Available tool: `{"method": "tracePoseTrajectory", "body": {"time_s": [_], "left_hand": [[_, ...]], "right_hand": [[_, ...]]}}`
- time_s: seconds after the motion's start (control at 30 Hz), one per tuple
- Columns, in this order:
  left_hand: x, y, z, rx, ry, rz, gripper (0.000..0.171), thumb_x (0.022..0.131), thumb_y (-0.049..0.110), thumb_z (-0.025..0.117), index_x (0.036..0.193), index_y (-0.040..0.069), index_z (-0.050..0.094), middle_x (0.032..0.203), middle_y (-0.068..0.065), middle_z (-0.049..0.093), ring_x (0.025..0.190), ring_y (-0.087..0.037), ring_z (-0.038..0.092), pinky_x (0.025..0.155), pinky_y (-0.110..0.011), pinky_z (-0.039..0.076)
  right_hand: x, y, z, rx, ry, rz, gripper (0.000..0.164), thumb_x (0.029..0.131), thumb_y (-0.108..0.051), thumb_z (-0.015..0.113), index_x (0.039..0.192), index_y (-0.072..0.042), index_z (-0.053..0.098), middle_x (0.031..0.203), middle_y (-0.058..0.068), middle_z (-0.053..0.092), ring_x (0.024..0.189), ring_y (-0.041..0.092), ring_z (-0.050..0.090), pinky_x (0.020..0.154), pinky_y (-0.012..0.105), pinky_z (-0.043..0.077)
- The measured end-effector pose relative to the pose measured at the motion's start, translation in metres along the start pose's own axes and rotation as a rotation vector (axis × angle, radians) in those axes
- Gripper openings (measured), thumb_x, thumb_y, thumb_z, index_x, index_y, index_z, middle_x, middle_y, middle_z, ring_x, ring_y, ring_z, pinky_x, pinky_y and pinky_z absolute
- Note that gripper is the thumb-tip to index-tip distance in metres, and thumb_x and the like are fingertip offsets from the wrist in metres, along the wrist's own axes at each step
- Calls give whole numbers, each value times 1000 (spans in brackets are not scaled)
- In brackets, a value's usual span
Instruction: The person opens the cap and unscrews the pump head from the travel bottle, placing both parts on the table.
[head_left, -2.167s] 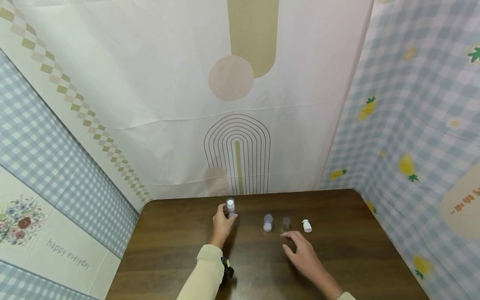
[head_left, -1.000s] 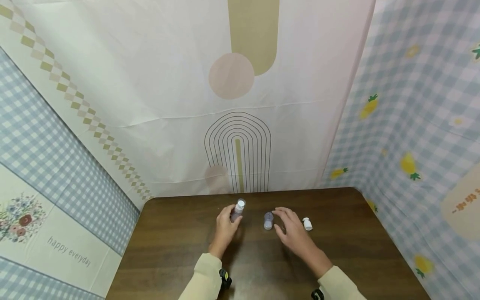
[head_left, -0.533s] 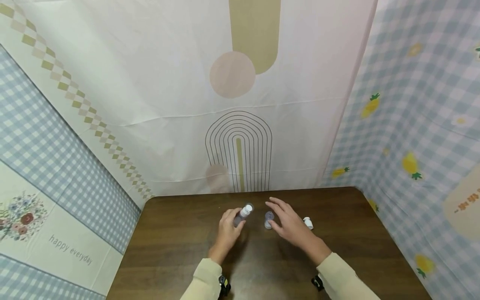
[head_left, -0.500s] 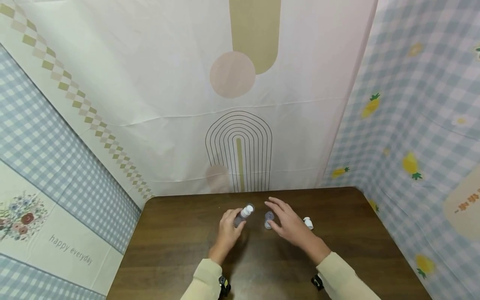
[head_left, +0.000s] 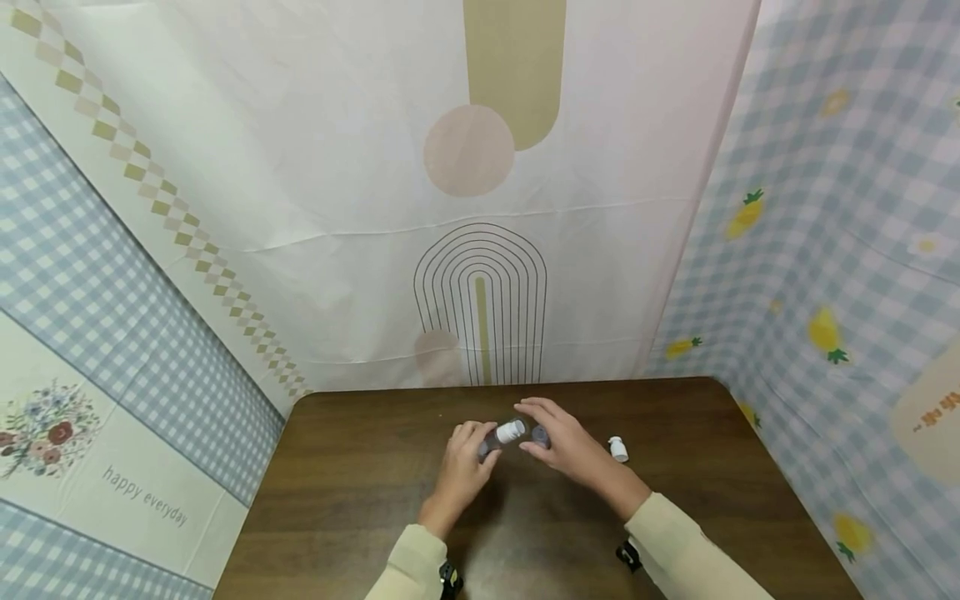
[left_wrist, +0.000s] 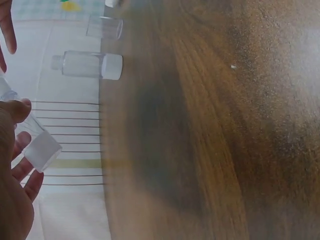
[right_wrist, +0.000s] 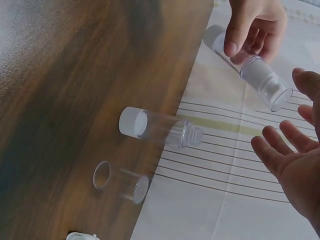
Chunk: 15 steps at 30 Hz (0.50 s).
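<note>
The bottle (right_wrist: 255,72), clear-bodied with a white base, is held tilted in the air above the table (head_left: 337,483) by the left hand (head_left: 461,467), its body being pinched between thumb and fingers. Its top, where a white part is seen through a clear cover, is pointed toward the right hand (head_left: 566,442). That hand is held wide, with fingers and thumb spread and nothing gripped; its thumb is near the covered end, a gap being seen between them in the right wrist view.

On the table, a second bottle (right_wrist: 157,129) is stood upright on its white base, its threaded neck left bare. Just beside it a clear cap (right_wrist: 135,187) is placed; from the head view it is hidden by the right hand. Farther to the right, a small white pump (head_left: 618,450) is set on the table.

Both arms are covered by pale sleeves (head_left: 414,560), and a black device (head_left: 628,556) is worn at each wrist. Behind the table a white cloth (head_left: 337,300) printed with arches is hung, flanked by blue-checked cloth (head_left: 795,250) with pineapples on the right side.
</note>
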<state>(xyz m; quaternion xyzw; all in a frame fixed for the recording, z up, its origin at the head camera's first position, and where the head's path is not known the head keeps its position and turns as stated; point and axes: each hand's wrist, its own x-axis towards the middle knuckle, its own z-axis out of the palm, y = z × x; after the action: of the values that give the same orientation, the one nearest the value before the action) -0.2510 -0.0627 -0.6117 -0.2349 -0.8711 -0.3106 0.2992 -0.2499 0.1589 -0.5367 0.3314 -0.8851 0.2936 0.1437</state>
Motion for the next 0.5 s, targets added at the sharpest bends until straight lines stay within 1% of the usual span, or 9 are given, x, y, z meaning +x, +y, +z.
{"method": "tracePoseTrajectory", "body": {"time_s": [0.17,0.27,0.4,0.5], "left_hand": [[0,4,-5,48,-21,27,50,71,10,94,117,9,72,102,-3,67,93,-24,62,80,-40,51],[0,6,-6,79,-17,55,50,71,12,94,116,9,73,101,-3,66,93,-22,61,78,-39,51],[-1,7,-7,117,-13,91,51,70,13,94,116,10,72,101,-2,66,92,-21,61,76,-37,50],[-2,8,-7,124,-17,102,52,70,13,94,116,10,72,102,-2,65,91,-21,60,74,-36,49]], "right_hand": [[1,0,1,28,4,-24,56,84,-13,86,135,-5,64,134,16,63,121,31,65,92,44,58],[0,0,2,42,-7,-24,52,84,-10,85,132,-5,65,133,17,64,119,31,66,90,44,58],[-2,1,4,56,-23,-27,45,85,-7,83,128,-4,67,129,14,67,113,28,69,88,41,60],[-3,2,6,64,-26,-37,40,86,-5,82,124,-4,68,124,11,69,107,24,70,84,39,60]]}}
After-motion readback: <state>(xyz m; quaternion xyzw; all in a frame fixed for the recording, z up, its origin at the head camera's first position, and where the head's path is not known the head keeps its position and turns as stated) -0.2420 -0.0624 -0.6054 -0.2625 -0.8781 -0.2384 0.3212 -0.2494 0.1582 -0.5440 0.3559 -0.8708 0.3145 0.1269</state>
